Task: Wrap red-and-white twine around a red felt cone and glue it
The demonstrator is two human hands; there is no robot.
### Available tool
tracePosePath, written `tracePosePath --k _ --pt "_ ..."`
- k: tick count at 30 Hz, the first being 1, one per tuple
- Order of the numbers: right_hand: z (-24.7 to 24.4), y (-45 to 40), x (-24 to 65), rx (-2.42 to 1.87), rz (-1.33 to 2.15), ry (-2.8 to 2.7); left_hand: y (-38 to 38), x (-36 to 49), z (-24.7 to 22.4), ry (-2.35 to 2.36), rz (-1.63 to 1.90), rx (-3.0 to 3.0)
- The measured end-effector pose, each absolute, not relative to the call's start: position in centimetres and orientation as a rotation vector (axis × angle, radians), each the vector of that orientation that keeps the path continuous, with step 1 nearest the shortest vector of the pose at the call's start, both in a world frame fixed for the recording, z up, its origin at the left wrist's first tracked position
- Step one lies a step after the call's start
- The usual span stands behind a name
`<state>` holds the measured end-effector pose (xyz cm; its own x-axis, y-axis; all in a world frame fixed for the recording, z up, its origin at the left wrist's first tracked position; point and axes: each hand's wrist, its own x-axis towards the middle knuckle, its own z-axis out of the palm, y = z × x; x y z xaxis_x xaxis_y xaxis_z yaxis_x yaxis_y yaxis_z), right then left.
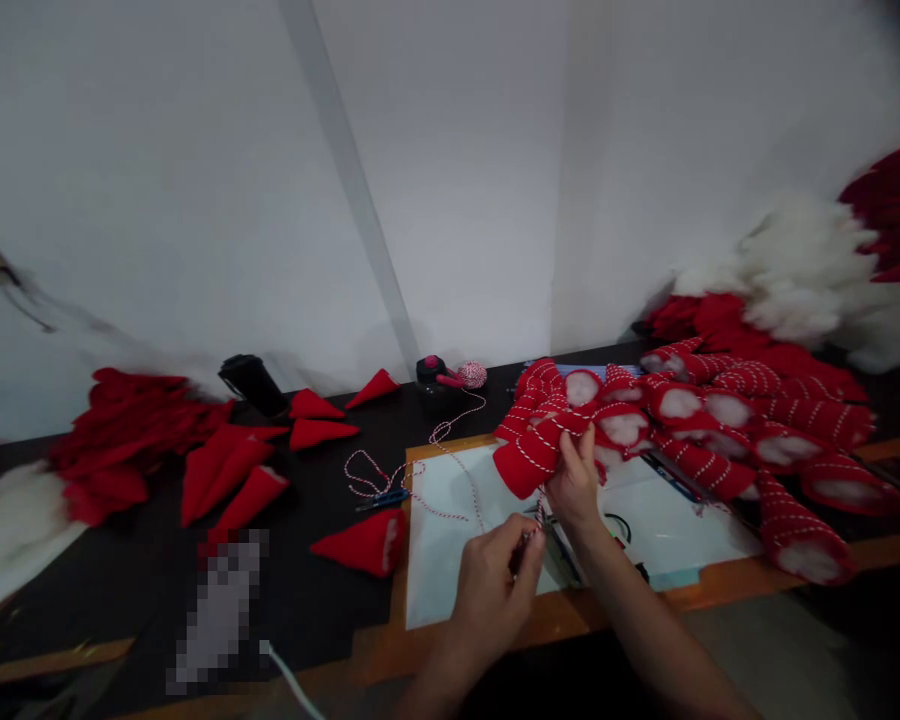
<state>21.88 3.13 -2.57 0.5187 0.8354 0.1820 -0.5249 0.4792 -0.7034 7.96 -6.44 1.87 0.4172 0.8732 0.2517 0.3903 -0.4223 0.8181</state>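
A red felt cone (520, 462), wound with red-and-white twine, is gripped by my right hand (576, 482) over the board. Just below it my left hand (493, 580) is closed in a pinch on the twine (540, 508) that hangs from the cone. Whether a small tool is also between those fingers is hidden. More twine (454, 455) runs in loose loops from a ball (472, 375) at the back. Beneath both hands lies a white board (442, 560). Behind the right hand, stuffed twine-wrapped cones (705, 470) lie heaped, white filling at their open ends.
Plain red cones (364, 543) lie left of the board, near blue-handled snips (384, 500). Further left are a red felt pile (131, 430) and a black cup (253, 385). White stuffing (802, 260) is heaped at the back right. A wall stands behind the table.
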Motion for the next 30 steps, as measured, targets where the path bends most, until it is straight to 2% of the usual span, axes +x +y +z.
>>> tracePosePath --k 8,15,21,25,30 --pt "-2.0 2.0 23.3 -0.526 1.071 -0.507 -3.3 5.3 5.1 1.052 1.084 1.887" --pt "-2.0 1.1 23.8 -0.409 1.306 -0.553 -1.6 6.8 3.3 0.987 1.096 1.734" --pt "-3.2 1.5 22.6 -0.312 1.273 -0.487 -2.0 7.8 0.7 0.9 1.199 1.615" --pt "-1.4 0.7 21.2 -0.313 1.317 -0.496 -2.9 7.9 -1.4 0.855 1.375 1.795" --pt "0.8 0.0 20.1 -0.392 1.24 -0.549 -4.2 7.8 -3.2 0.758 1.763 2.342"
